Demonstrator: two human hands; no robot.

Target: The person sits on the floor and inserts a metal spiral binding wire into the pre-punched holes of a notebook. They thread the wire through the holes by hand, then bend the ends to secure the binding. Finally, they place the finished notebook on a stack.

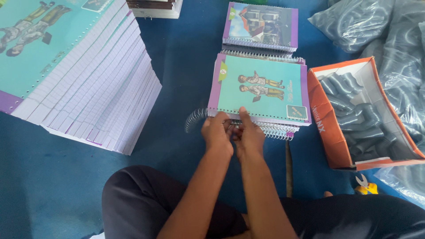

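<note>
Item: tall slanted stack of unbound notebook blocks (95,88), far left of the blue floor mat (186,57). Item: wire spiral (197,118), pinched in my left hand (217,132). Item: my right hand (250,135), fingers closed on the near edge of the teal-covered notebook (261,90), mid-mat. Item: orange box of grey coils (363,115), right edge.
</note>
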